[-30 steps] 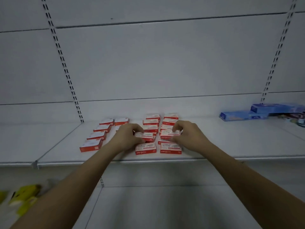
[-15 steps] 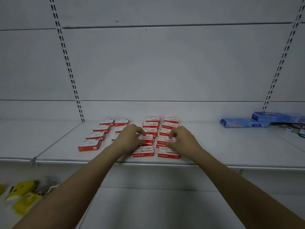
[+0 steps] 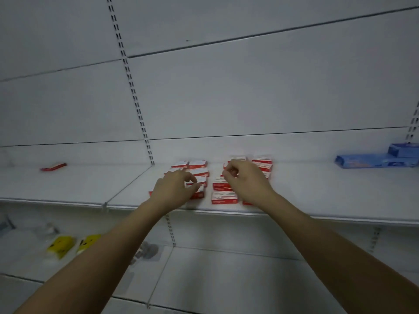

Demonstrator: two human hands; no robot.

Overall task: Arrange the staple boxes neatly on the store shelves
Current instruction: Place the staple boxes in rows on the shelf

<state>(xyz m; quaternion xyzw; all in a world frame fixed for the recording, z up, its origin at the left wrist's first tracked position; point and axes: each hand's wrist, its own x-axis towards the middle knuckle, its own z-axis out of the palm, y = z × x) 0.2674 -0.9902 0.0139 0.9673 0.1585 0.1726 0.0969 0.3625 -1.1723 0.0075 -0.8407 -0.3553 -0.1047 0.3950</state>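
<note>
Both hands [image 3: 174, 189] [image 3: 246, 181] over staple boxes [image 3: 224, 197] on shelf [image 3: 317, 193]

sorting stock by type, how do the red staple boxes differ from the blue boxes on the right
The red staple boxes are small, many, and laid in rows mid-shelf under both hands; the blue boxes are longer, few, and sit at the far right, untouched. The staple boxes have white label tops; the blue boxes are blue all over. Both lie flat on the same white shelf.
</note>
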